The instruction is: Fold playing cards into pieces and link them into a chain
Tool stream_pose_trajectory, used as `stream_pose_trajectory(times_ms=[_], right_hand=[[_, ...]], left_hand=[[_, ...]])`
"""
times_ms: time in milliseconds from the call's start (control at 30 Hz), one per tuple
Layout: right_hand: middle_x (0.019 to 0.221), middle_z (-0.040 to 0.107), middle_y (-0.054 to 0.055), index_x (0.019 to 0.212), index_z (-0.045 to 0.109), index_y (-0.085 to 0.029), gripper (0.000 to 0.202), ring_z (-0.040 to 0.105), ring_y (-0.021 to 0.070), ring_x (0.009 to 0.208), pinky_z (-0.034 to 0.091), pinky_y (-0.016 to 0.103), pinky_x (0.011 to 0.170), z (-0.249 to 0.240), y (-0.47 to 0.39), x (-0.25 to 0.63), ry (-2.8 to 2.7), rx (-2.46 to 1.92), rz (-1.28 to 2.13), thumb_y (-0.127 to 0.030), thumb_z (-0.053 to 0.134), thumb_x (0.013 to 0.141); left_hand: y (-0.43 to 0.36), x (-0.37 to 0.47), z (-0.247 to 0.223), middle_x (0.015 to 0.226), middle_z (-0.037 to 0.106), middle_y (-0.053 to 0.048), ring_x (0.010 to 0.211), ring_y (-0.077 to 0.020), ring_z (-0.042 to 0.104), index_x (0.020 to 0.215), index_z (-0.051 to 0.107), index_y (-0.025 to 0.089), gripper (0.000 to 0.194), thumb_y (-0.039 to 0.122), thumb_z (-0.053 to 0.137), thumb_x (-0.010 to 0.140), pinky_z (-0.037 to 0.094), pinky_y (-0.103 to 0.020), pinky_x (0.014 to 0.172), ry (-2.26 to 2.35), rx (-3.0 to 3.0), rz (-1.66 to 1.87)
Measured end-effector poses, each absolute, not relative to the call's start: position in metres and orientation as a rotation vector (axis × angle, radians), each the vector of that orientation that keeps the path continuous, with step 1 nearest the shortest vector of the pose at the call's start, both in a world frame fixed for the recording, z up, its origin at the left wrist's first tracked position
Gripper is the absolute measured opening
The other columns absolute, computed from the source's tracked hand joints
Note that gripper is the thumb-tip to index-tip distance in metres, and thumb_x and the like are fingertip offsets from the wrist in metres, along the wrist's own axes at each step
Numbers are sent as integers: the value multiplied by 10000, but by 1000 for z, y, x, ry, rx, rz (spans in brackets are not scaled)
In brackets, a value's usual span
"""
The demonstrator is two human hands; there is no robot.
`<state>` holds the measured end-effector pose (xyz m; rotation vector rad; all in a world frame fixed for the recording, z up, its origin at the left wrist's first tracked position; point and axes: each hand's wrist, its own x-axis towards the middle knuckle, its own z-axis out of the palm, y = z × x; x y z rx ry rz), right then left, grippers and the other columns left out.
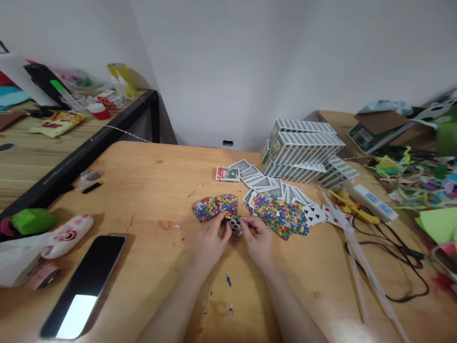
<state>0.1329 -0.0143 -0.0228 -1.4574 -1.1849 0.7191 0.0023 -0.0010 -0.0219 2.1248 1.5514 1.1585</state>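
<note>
Between my two hands is a playing card point(235, 226) with black pips, bent, its patterned edge showing at the top. My left hand point(213, 239) pinches its left side, and my right hand point(257, 237) pinches its right side. Just beyond my left hand lie cards with a multicoloured pattern point(214, 206). To the right of my right hand spreads a larger group of the same patterned cards point(280, 214). Behind them grey-backed cards point(262, 181) are fanned out, beside a red and green card box point(227, 174).
Striped card boxes point(303, 147) are stacked at the back right. A power strip point(374, 202), a yellow glue gun point(353, 206), clear glue sticks point(360, 257) and a black cable point(396, 257) lie right. A phone point(85, 286) and a green object point(33, 221) are at left.
</note>
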Motion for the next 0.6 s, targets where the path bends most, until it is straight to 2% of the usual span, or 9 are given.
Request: stream_pose_trajectory(times_ms=[233, 400, 600], right_hand=[[699, 661, 34, 754, 619, -177, 133, 611, 159, 653, 482, 268, 616, -19, -16, 130, -1231, -1441, 708, -258, 516, 776], [677, 640, 19, 754, 594, -182, 124, 597, 151, 643, 473, 260, 617, -17, -16, 132, -1216, -1432, 673, -232, 487, 790], [694, 646, 22, 766, 595, -185, 120, 601, 156, 658, 474, 263, 630, -18, -15, 133, -1242, -1437, 631, -221, 484, 791]], left_hand=[[-3, 1, -18, 961, 684, -62, 801, -162, 655, 1108, 544, 175, 370, 108, 483, 750, 513, -247, 750, 1579, 2215, 1124], [-3, -2, -16, 1017, 668, -29, 886, -148, 635, 1097, 548, 211, 365, 111, 461, 757, 497, -257, 809, 1439, 2073, 1083], [-1, -4, -11, 998, 661, -49, 870, -140, 631, 1057, 564, 176, 346, 107, 478, 728, 505, -247, 791, 1251, 1842, 1093]])
